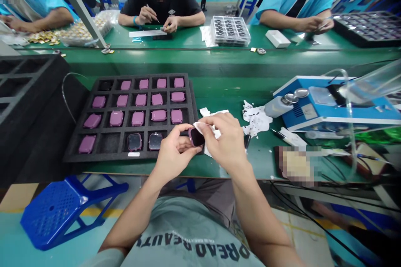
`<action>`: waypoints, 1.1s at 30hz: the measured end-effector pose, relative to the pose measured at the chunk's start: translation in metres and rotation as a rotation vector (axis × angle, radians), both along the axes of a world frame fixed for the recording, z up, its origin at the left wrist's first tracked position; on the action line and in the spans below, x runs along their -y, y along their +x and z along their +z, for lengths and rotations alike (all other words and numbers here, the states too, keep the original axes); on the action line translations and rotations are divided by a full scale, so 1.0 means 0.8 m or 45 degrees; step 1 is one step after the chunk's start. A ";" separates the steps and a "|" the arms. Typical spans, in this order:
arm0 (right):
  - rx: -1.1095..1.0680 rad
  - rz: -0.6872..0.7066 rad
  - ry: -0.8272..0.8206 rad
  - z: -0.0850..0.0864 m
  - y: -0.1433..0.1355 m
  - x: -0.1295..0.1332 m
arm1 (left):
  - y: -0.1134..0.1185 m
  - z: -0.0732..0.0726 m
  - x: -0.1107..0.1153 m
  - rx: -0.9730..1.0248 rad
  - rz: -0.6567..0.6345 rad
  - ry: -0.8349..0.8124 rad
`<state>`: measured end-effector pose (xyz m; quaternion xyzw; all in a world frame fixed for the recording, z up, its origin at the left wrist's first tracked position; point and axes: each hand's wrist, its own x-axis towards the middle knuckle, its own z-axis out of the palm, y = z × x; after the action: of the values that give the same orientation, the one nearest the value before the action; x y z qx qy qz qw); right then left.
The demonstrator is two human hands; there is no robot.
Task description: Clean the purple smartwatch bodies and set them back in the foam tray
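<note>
My left hand (174,150) grips a small pink device with a dark screen (196,137) just above the near edge of the green table. My right hand (226,141) pinches a white wipe (208,131) against the device's screen side. Both hands hover right of a black foam tray (189,96) whose compartments hold several pink devices (158,115); two in the front row lie screen up (134,142).
Torn white paper scraps (257,117) and a pen (278,134) lie to the right, beside a blue machine (316,108) with tubing. A blue plastic stool (62,210) stands at lower left. Three people work at the far bench, with trays (230,30) before them.
</note>
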<state>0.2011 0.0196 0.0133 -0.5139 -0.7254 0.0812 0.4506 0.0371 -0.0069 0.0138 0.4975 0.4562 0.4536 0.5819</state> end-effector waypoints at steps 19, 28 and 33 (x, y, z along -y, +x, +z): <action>-0.001 0.047 -0.075 -0.023 0.010 0.023 | 0.004 -0.007 0.003 0.057 0.120 0.084; -0.432 0.399 -0.032 0.018 0.015 0.036 | -0.021 0.005 -0.008 0.339 -0.108 -0.140; -0.379 0.469 -0.071 0.021 0.005 0.001 | -0.030 0.007 -0.009 0.388 -0.268 -0.188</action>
<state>0.2047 0.0189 0.0301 -0.3674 -0.7299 0.2568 0.5160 0.0130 0.0004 0.0193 0.4243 0.3403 0.4256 0.7232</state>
